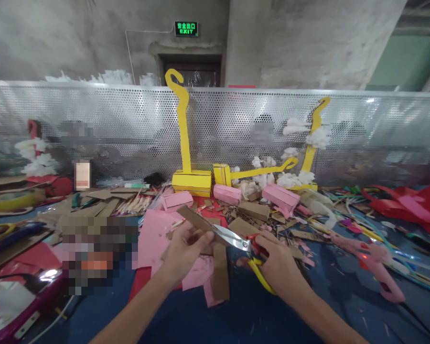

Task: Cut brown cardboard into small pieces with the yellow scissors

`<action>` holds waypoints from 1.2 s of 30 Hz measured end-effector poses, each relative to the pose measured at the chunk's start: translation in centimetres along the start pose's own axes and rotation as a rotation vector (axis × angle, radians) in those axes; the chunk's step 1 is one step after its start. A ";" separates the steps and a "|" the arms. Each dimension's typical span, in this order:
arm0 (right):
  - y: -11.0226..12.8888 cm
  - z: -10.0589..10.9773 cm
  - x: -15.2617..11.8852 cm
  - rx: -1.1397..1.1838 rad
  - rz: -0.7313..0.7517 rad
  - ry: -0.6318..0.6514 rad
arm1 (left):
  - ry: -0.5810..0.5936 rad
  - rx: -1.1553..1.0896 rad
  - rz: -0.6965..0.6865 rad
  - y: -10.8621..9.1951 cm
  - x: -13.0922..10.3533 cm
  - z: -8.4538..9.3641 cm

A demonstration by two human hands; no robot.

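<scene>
Between thumb and fingers, my left hand (188, 251) grips a narrow strip of brown cardboard (194, 219), tilted up to the left. My right hand (277, 265) is wrapped round the red and yellow handles of a pair of scissors (232, 237). The blades point left and meet the strip's right end; whether they have cut into it I cannot tell. Below the hands lie pink paper (154, 241) and a longer cardboard strip (221, 272). Behind them sit pink paper-covered blocks (227, 194) and a bare cardboard block (254, 210).
A yellow hook-topped stand (191, 181) rises before a perforated metal panel (129, 110). At right lies a pink glue gun (370, 260) with a lit red light and a black cord. Cardboard scraps, red ribbon (412, 203) and a purple power strip (39, 306) crowd the blue table (258, 320).
</scene>
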State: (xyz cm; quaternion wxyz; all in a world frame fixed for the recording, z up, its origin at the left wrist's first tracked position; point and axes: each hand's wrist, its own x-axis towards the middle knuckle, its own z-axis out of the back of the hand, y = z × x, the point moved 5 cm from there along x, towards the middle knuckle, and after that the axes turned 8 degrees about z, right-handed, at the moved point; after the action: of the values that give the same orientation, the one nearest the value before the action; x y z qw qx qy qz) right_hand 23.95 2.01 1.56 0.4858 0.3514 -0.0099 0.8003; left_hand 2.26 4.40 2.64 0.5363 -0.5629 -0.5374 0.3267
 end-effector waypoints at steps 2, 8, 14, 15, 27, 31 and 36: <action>0.2 0.0 0.0 -0.005 0.021 -0.003 | 0.028 -0.003 -0.007 -0.1 -0.1 -0.3; 1.2 0.0 -0.2 -0.014 0.074 0.027 | 0.074 -0.025 0.007 0.2 -0.1 -1.0; 0.8 -0.1 -0.1 0.046 0.064 0.044 | 0.075 0.025 0.018 0.9 -0.1 -0.9; 0.6 -0.2 -0.1 0.045 0.049 0.047 | 0.071 0.034 0.019 1.1 0.0 -0.8; 2.0 -0.2 -0.4 0.034 0.061 0.056 | 0.142 0.026 -0.047 0.9 -0.5 -1.9; 1.9 -0.2 -0.4 0.031 0.069 0.045 | 0.127 0.028 -0.042 0.9 -0.5 -2.3; 1.4 -0.2 -0.2 0.049 0.073 0.014 | 0.129 0.010 -0.033 1.2 -0.4 -2.1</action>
State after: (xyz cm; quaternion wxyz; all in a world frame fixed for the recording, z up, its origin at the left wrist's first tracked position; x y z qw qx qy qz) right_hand 22.80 1.18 1.77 0.4473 0.3572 0.0003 0.8199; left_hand 4.45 3.67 1.81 0.5779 -0.5710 -0.5094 0.2836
